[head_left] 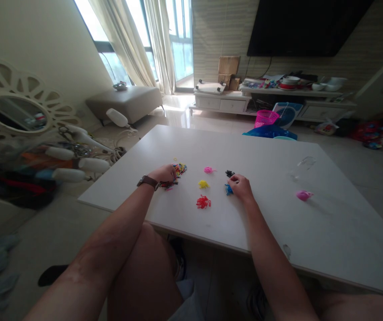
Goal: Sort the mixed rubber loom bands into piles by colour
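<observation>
On the white table (174,142) my left hand (163,173), with a watch on its wrist, reaches into a mixed-colour pile of small bands (181,168). Its fingers are bent together at the pile, their tips partly hidden. My right hand (241,186) is closed in a pinch between a black pile (229,173) and a blue pile (228,190), which it partly covers. What either hand pinches is too small to make out. Between my hands lie a pink pile (208,170), a yellow pile (203,184) and a red pile (203,202) of similar small bands.
To the right on the table are a clear plastic container (303,168) lying on its side and a pink knotted item (304,195). Beyond the far edge stands a pink basket (266,118) by a blue bag (268,131). A white lamp (94,164) is at the left.
</observation>
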Tool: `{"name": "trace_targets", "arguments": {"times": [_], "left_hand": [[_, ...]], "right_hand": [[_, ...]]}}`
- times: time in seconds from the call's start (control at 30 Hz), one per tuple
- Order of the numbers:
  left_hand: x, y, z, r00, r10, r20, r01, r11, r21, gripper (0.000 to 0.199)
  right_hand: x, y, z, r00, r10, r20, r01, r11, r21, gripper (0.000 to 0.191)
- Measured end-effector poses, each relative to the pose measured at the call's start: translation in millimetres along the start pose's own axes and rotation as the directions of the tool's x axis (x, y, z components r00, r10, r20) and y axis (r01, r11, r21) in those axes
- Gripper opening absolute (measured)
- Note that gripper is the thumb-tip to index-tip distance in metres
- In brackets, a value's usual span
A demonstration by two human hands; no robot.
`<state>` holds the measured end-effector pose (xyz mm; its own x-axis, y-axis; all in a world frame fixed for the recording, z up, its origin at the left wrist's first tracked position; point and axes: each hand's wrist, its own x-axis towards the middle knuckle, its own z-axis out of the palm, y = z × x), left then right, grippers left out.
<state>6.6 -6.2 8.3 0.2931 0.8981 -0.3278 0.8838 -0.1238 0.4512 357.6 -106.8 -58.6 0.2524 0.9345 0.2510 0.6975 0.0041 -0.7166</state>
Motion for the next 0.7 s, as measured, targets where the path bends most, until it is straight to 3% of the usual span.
{"name": "trace_targets", "arguments": {"times": [0.1,0.37,0.7], "left_hand": [[-0.5,0.2,-0.7,1.0,0.023,0.004,-0.023,0.998,0.065,0.032],[1.9,-1.9,0.5,0.99,0.137,-0.032,-0.141,0.98,-0.139,0.024],[-2.4,1.2,-0.4,0.984,0.18,-0.003,-0.178,0.97,-0.168,0.029]], "right_hand": [[-0.2,-0.6,0.4,1.0,-0.003,-0.006,0.003,1.0,0.002,0.019],[0.2,0.6,1.6,1.0,-0.016,-0.023,0.016,1.0,0.004,0.018],[0.5,1.5,1.8,1.0,-0.019,-0.013,0.019,1.0,-0.005,0.017]]}}
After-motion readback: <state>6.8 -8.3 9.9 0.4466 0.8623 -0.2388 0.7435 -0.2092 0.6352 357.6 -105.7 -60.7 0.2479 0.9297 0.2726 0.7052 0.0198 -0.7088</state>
